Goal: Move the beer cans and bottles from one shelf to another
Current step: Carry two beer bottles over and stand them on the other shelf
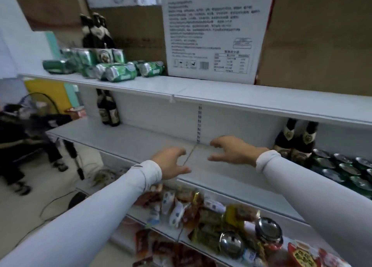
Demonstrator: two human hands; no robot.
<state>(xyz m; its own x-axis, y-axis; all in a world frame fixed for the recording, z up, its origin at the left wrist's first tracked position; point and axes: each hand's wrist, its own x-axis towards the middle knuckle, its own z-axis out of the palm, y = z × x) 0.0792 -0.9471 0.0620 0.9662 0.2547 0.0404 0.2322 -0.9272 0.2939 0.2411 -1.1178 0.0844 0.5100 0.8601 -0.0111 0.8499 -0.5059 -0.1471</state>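
Observation:
Green beer cans point(118, 71) lie and stand in a heap on the upper shelf point(221, 97) at the left, with dark bottles point(96, 32) behind them. Two dark bottles point(108, 110) stand at the left end of the middle shelf point(141, 140). At its right end stand two more dark bottles point(293, 144) and several upright green cans point(342, 170). My left hand point(171, 163) and my right hand point(233, 151) hover over the bare middle of that shelf, facing each other, fingers loosely curled, holding nothing.
A white printed carton point(213, 33) and brown cardboard boxes point(322, 37) fill the right of the upper shelf. Snack packets point(187, 206) and metal-lidded jars point(267, 232) crowd the lower shelf. A seated person point(18, 129), a tripod and cables occupy the floor at left.

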